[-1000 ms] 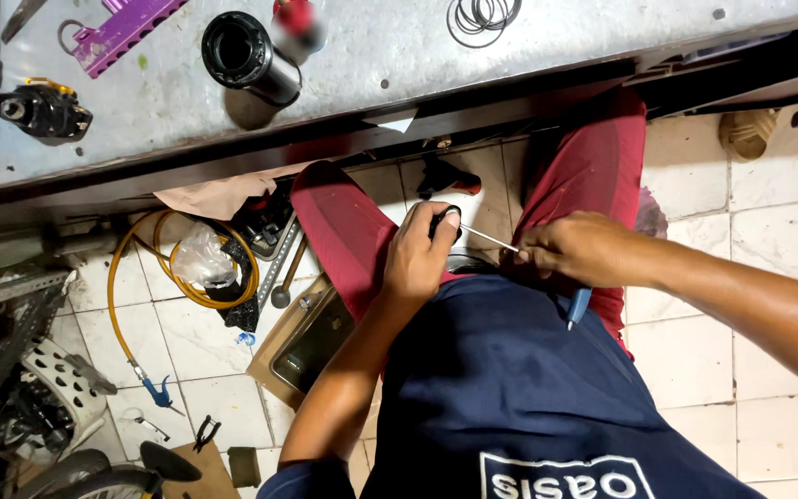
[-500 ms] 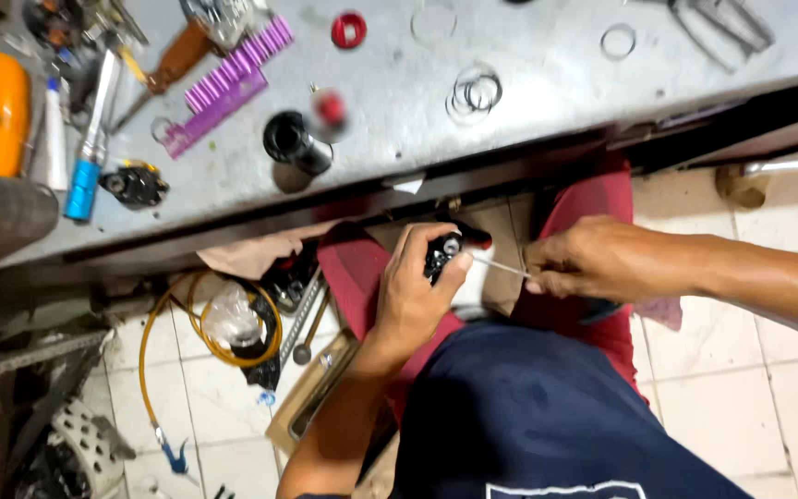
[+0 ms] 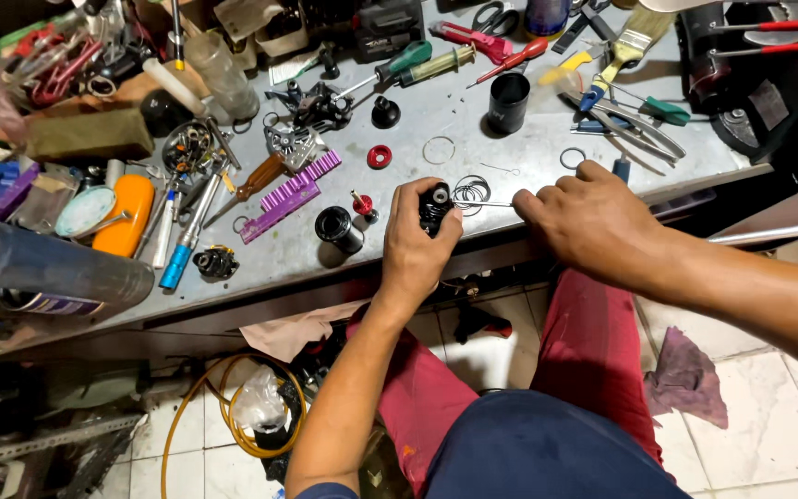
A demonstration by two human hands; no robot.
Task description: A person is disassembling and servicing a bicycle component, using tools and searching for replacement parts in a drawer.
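The left hand (image 3: 415, 249) wraps a black part (image 3: 435, 205) at the worktop's (image 3: 519, 148) front edge. The right hand (image 3: 593, 222) pinches a thin pin (image 3: 491, 203). The black cup's (image 3: 508, 102) inside is too dark to see.

Open grey metal worktop (image 3: 473, 120) ahead of both hands; black cylindrical cup (image 3: 508, 102) and red round cap (image 3: 379, 156) crowd it.

workshop | metal bench (image 3: 510, 148) strewn with screwdrivers (image 3: 417, 66), pliers (greasy parts too) | tiled floor (image 3: 787, 407)
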